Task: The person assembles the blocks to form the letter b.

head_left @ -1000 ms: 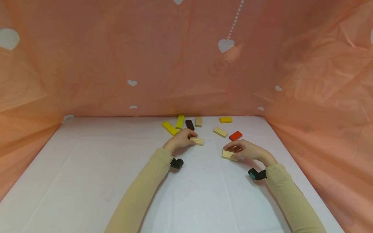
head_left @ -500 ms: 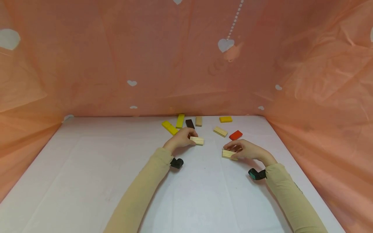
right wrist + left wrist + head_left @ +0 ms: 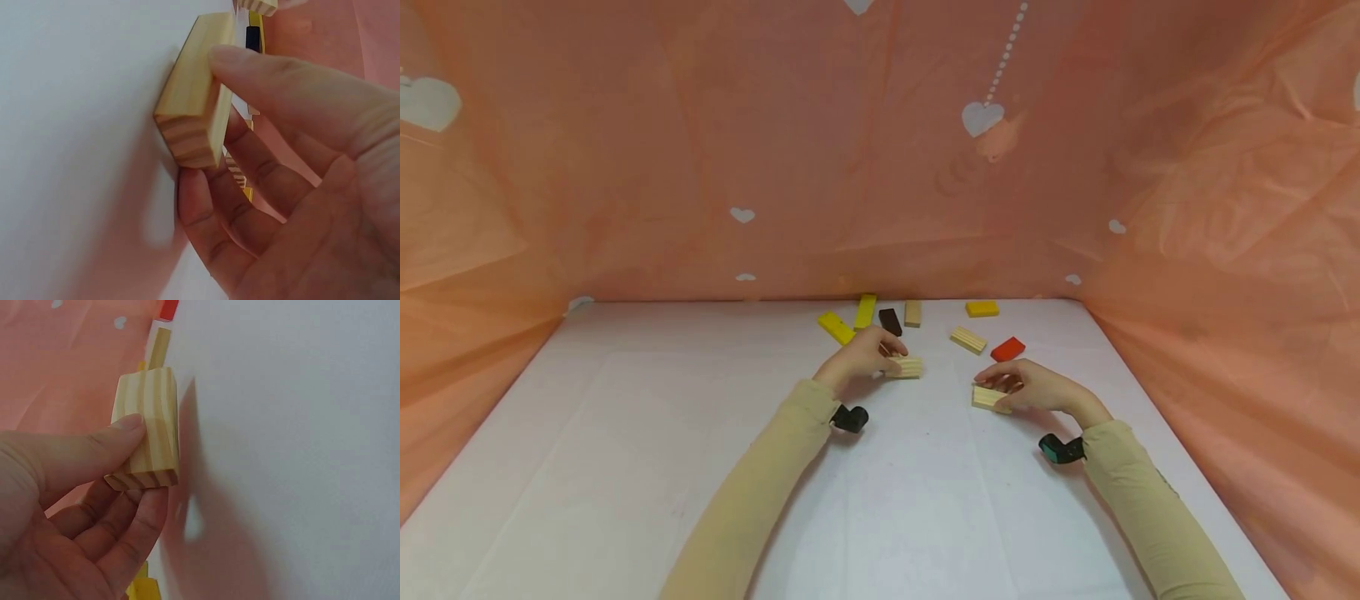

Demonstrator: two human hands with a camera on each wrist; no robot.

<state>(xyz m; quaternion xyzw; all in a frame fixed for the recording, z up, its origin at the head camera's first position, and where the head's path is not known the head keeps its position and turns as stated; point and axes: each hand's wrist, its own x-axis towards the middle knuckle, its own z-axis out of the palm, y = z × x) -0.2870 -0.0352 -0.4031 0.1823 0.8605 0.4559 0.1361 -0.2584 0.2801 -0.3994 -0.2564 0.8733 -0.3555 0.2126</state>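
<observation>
My left hand (image 3: 859, 357) pinches a striped natural wooden block (image 3: 147, 425) by one end, the thumb on its broad face and fingers beneath. In the left wrist view a shadow lies beside that block on the white surface. To the right and a little nearer, my right hand (image 3: 1037, 387) grips a second natural wooden block (image 3: 197, 87) between thumb and fingers. This block's end grain faces the right wrist camera. The two held blocks are apart from each other. Past the right hand lie a red block (image 3: 1008, 349) and another striped wooden block (image 3: 968, 340).
Along the back of the white table (image 3: 647, 450) lie two yellow blocks (image 3: 865, 312), a dark brown block (image 3: 891, 322), a plain wooden block (image 3: 912, 313) and an orange-yellow block (image 3: 982, 309). A pinkish-orange curtain (image 3: 820, 167) with white hearts closes off the back and sides.
My left hand has shifted slightly left with its wooden block, which now sits a touch lower in the head view. The right hand and its block have stayed nearly still.
</observation>
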